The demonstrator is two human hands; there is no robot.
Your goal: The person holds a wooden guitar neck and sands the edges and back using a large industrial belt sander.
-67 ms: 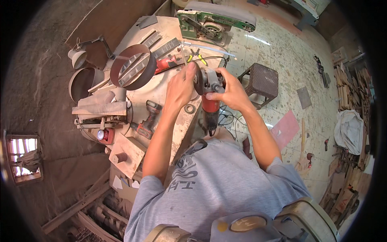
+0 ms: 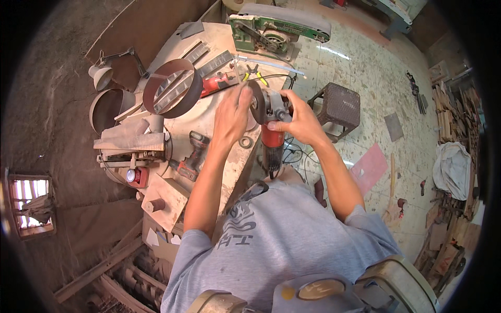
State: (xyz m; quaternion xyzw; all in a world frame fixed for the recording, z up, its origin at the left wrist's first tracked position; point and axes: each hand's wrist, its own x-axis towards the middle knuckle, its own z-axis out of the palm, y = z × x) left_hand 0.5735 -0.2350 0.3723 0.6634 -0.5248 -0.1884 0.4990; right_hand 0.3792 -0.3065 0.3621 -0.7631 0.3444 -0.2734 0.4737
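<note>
In the head view, an angle grinder is held upright in front of the person's waist, at the near edge of the wooden tabletop. Its grey head points away and its black tail runs back toward the body, an attitude that probably lets the torso steady the tool.

The right hand pinches the head from the right, thumb across the top of the red housing and fingers curled around the far side; this grip seems to carry the weight and keep the head from twisting. The left hand stands edge-up along the left of the abrasive disc, its fingers close together; whether its grip pinches the disc or only rests against it is hidden. Holding one hand on each side likely leaves the disc's face turned where it can be handled.

A cordless drill lies left of the left forearm, within easy reach. Yellow-handled pliers and a red power tool lie beyond the hands, presumably pushed back for working room. A broad metal hoop stands beside the red tool.
</note>
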